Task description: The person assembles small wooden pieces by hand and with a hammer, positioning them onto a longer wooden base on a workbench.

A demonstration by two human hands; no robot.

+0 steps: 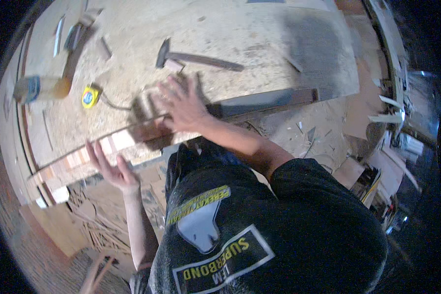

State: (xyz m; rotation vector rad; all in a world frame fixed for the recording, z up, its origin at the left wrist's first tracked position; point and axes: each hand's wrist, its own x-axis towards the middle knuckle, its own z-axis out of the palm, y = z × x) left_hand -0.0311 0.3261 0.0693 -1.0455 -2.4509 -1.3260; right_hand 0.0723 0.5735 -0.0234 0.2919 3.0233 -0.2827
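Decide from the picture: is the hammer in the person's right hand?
No, the hammer lies on the worktable, beyond the spread fingers of the right hand.

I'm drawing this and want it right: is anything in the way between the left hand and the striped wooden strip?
Nothing visible stands between the left hand and the striped wooden strip: its fingers reach the near edge. The tape measure and hammer lie beyond the strip.

A long, narrow wooden strip (117, 140) lies lengthwise along the near edge of the worktop (137, 44), its left stretch brightly lit and banded crosswise in pale cream and reddish-tan segments; further right, the banding blurs into brownish shade.
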